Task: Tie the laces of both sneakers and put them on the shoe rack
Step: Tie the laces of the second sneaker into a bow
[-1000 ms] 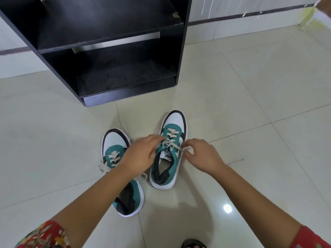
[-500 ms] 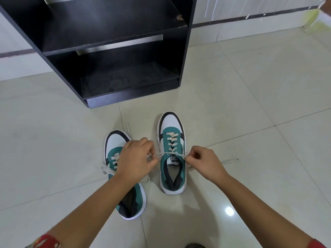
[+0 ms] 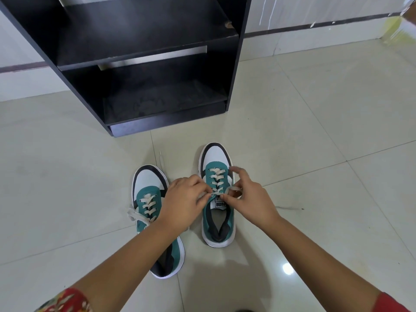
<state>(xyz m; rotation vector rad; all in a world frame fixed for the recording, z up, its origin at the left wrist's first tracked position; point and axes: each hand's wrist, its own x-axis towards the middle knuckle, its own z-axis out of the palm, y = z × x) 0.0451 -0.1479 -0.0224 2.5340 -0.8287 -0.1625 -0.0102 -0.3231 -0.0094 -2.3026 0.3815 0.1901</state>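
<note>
I see both sneakers on the floor tiles [image 3: 315,122] before the black shoe rack [image 3: 144,37]. My left hand [image 3: 183,203] and right hand [image 3: 253,202] pinch the laces [image 3: 225,192] over the right sneaker [image 3: 217,197]; the left sneaker [image 3: 149,199] is unlaced beside it

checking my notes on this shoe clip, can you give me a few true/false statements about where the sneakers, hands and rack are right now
1. Both hands work the laces of the right sneaker. True: the left hand and right hand pinch its lace near the tongue.
2. The left sneaker already sits on the shoe rack. False: it stands on the floor beside the other.
3. The rack's shelves in view hold no shoes. True.
4. The left sneaker's laces are tied in a neat bow. False: loose lace ends trail onto the floor.
5. Both sneakers' toes point toward the rack. True.
</note>
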